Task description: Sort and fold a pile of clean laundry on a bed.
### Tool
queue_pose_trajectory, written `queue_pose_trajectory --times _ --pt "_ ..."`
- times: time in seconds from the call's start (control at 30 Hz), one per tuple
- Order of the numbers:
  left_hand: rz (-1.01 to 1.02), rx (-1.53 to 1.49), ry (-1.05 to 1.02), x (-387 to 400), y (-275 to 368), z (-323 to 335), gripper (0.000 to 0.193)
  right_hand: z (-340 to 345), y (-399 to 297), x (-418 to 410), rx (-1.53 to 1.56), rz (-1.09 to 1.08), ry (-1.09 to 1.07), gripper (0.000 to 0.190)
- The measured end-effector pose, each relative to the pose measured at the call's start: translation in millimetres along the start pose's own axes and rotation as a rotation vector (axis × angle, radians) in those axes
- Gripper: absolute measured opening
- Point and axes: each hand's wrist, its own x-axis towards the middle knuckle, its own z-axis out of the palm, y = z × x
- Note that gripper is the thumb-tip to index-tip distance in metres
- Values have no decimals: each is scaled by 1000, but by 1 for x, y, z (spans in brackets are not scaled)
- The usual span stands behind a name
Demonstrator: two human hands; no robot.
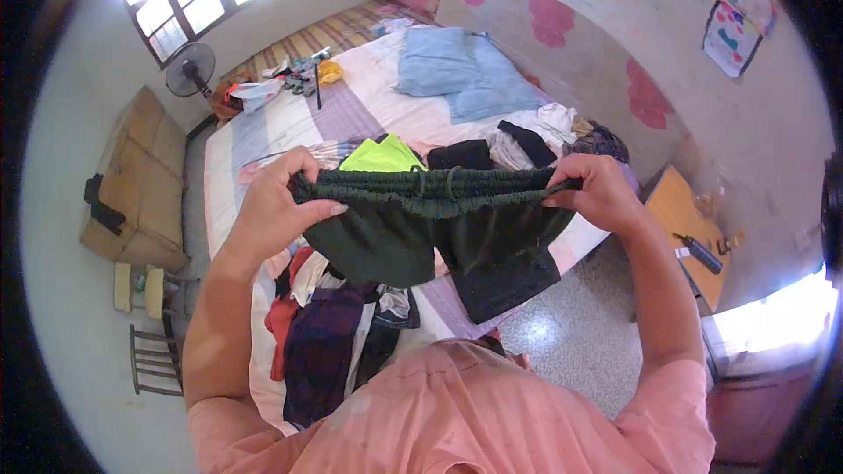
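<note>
A pair of dark green shorts (pixel 382 237) with an elastic drawstring waistband hangs stretched between my hands, above the bed (pixel 355 105). My left hand (pixel 276 204) pinches one end of the waistband between thumb and fingers. At the opposite end, my right hand (pixel 596 191) grips the waistband the same way. Both legs of the shorts dangle down, the right-side one lower. Just behind the waistband lie a folded neon yellow garment (pixel 382 155) and a black folded garment (pixel 461 155). Below my left hand, a heap of clothes (pixel 323 342) in dark purple, red, white and black covers the bed's near edge.
Blue folded bedding (pixel 461 72) lies toward the headboard (pixel 593 52). Small clothes (pixel 263 92) sit at the far left corner by a fan (pixel 191 69). A cardboard box (pixel 141 178) stands left of the bed, a wooden table (pixel 691 230) at the right.
</note>
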Motion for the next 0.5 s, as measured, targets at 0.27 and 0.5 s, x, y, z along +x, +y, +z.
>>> queue_pose_trajectory --times 0.27,0.5 --pt "-77 -265 -41 0 30 -24 24 -7 -7 1 274 17 391 26" --pt "450 -3 5 -4 36 -54 15 -46 -37 -28 261 -111 291 18"
